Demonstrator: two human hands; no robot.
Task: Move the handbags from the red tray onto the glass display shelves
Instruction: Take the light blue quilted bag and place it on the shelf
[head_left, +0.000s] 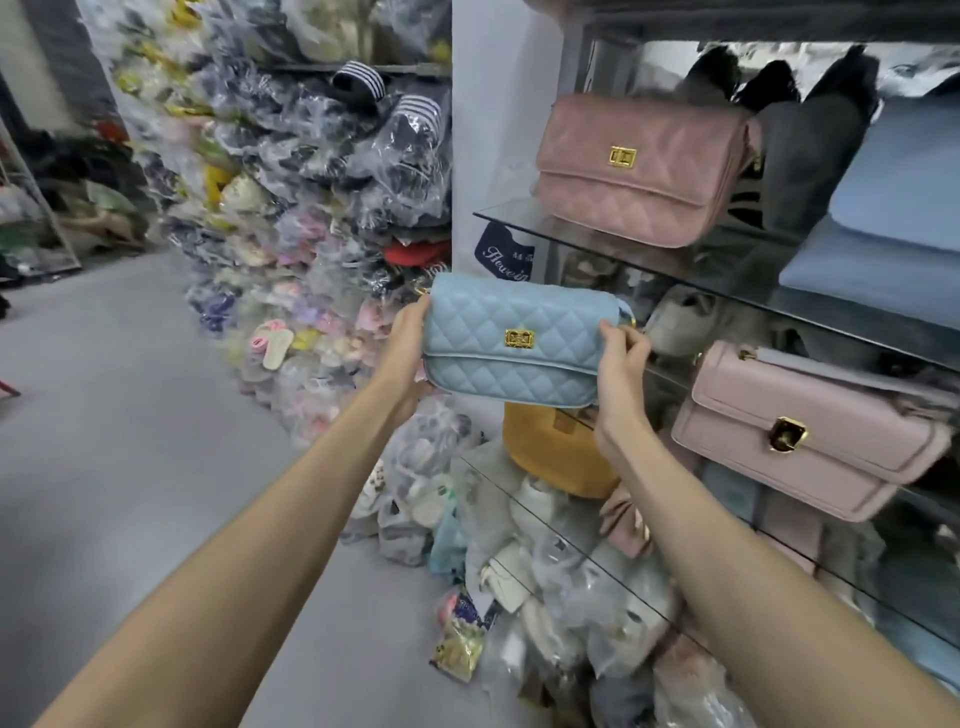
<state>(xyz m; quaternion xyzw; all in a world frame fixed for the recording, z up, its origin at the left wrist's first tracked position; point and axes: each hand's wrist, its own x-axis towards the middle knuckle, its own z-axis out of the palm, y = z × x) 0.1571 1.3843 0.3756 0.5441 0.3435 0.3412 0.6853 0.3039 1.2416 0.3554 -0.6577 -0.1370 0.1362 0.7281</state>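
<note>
I hold a light blue quilted handbag (498, 343) with a gold clasp in the air, in front of the left end of the glass display shelves (524, 221). My left hand (410, 332) grips its left end and my right hand (621, 358) grips its right end. A pink quilted handbag (639, 166) stands on the upper glass shelf. A smooth pink handbag (800, 431) with a gold lock sits on the shelf below, to the right of my right hand. A mustard yellow bag (556, 452) shows just under the blue one. The red tray is not in view.
Folded blue fabric (883, 218) lies at the right on the upper shelf. Plastic-wrapped slippers and shoes (311, 208) are stacked high on the left, and more bagged goods (519, 545) are heaped on the floor below the shelves. Grey floor (130, 415) extends to the left.
</note>
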